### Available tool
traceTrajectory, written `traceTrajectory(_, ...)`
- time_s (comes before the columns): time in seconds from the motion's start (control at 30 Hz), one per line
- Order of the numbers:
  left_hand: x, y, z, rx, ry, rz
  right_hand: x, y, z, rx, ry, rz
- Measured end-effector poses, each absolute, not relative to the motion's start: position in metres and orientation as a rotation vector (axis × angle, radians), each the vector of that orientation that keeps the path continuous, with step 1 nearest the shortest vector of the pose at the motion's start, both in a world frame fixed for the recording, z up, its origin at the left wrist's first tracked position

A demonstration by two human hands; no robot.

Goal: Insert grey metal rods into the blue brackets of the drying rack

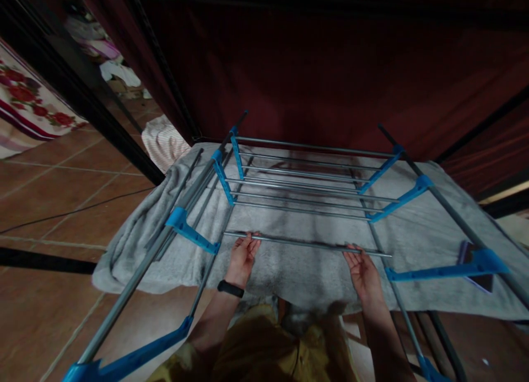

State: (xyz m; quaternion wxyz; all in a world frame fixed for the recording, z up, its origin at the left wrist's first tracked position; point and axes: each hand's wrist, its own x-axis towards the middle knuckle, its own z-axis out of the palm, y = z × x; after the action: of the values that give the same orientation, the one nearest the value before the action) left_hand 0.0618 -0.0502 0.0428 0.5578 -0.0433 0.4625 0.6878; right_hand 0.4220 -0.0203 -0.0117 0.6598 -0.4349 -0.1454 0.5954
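Both of my hands hold a thin grey metal rod [301, 243] crosswise, low between the two sides of a rack frame. My left hand [243, 258], with a dark band on the wrist, pinches it near its left end. Fingers of my right hand [361, 272] grip it near the right end. Both rod tips stick out past my hands, close to the blue plastic brackets; whether they touch the frame I cannot tell. The left blue bracket [194, 236] and the right blue bracket [446, 270] join grey tubes. Farther off, several crossbars [306, 210] span more blue brackets.
A grey blanket [285, 272] lies under the rack. Loose rods [177, 197] rest on its left part. At the right, a dark phone-like object [469, 261] lies partly behind a bracket. Dark red fabric [314, 84] hangs behind. A cable [82, 208] crosses the tiled floor.
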Motion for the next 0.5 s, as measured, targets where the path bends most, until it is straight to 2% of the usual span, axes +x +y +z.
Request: traceTrajectory(0.5,0.072,-0.055,0.059,0.029,1.025,1.614,0.426,-0.02,-0.013,-0.963,-0.33,1.416)
